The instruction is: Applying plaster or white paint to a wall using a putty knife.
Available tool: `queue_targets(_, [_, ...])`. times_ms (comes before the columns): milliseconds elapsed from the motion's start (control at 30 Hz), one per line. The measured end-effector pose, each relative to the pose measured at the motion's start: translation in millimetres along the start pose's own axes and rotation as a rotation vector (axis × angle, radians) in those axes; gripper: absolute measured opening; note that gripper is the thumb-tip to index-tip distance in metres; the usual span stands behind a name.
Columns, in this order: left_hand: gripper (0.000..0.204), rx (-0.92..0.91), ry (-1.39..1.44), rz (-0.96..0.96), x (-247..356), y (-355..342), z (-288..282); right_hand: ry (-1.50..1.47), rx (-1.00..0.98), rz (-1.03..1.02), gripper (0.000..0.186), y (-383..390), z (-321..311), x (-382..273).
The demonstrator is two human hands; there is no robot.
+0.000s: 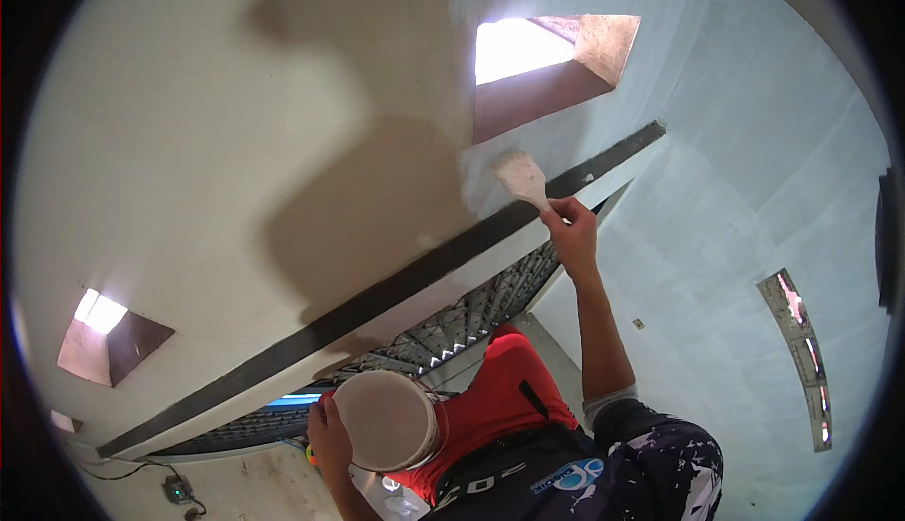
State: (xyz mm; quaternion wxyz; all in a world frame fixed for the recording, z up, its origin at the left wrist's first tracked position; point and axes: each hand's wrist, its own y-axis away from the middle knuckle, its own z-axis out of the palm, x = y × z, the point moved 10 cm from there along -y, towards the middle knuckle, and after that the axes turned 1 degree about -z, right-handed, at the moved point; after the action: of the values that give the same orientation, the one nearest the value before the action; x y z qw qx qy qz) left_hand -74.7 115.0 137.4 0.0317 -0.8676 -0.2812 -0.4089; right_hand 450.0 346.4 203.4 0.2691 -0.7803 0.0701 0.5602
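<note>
My right hand is closed round the handle of a wide, flat paintbrush. The brush's pale bristles point up and left against the wall, beside the border between a beige area and a whiter, streaky area. Whether the bristles touch the surface I cannot tell. Low in front of my body, my left hand grips the side of a round white bucket. A smooth, pale surface fills the bucket's round opening; how full it is I cannot tell.
A dark band slants across the wall below the brush. Above the brush is a bright window opening; another small opening lies far left. Dark metal grating shows underneath. At lower left sits a small black device with a cable.
</note>
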Motion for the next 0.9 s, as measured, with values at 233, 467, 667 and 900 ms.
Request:
queue_targets(233, [0.051,-0.019,-0.050,-0.009,3.2,0.1,4.4,0.354,-0.099,0.129,0.033,36.3,21.8,72.0])
queue_targets(467, [0.046,0.044,0.001,-0.015,-4.9,3.0,-2.3,0.029,-0.003,-0.014,0.028,4.6,34.1,-1.0])
queue_targets(667, [0.044,0.020,0.026,-0.003,-4.1,3.3,-0.8,-0.127,0.032,0.021,0.021,10.9,9.4,-39.9])
queue_targets(900, [0.045,-0.008,-0.032,-0.035,-6.9,-0.6,4.0,-0.203,0.123,-0.148,0.014,41.1,32.2,-29.1])
